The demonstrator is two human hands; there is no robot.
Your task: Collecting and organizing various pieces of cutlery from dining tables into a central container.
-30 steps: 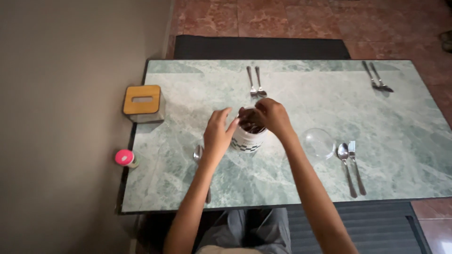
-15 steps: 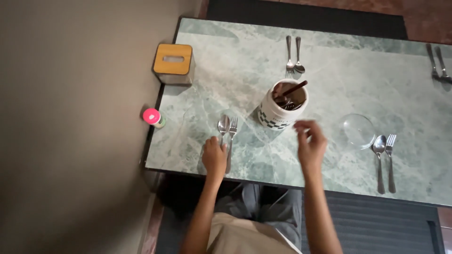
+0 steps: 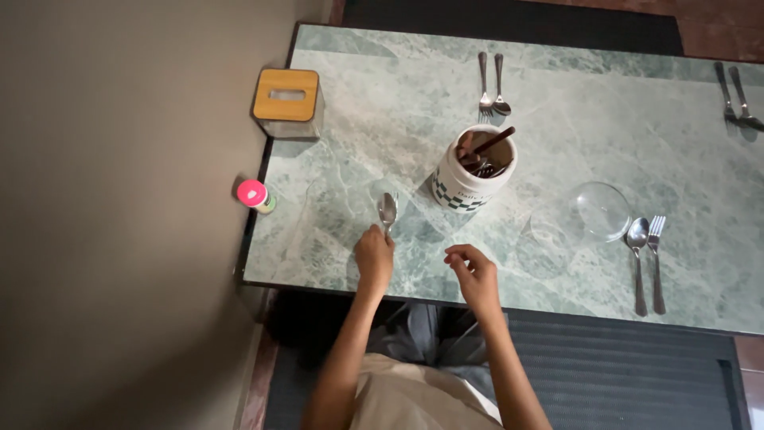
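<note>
The spoon (image 3: 387, 211) under my left hand (image 3: 374, 256) is shiny polished metal, lying on a smooth, faintly glossy green marble table (image 3: 557, 103). The jar (image 3: 473, 171) looks like glazed ceramic, the glass (image 3: 602, 210) is clear, and the box (image 3: 287, 100) has a matt wooden lid.

- My green marble-patterned table (image 3: 557, 87) has a dark edge.
- On its far left corner sits a clear tissue box with a wooden lid (image 3: 287, 101).
- Mid-table stands a white checkered ceramic utensil jar (image 3: 473, 171).
- A steel fork and spoon pair (image 3: 491, 82) lies far centre; another (image 3: 736, 95) far right; a third (image 3: 646, 259) near right.
- A clear glass tumbler (image 3: 602, 211) lies beside that.
- A steel spoon (image 3: 387, 213) lies near left.
</note>
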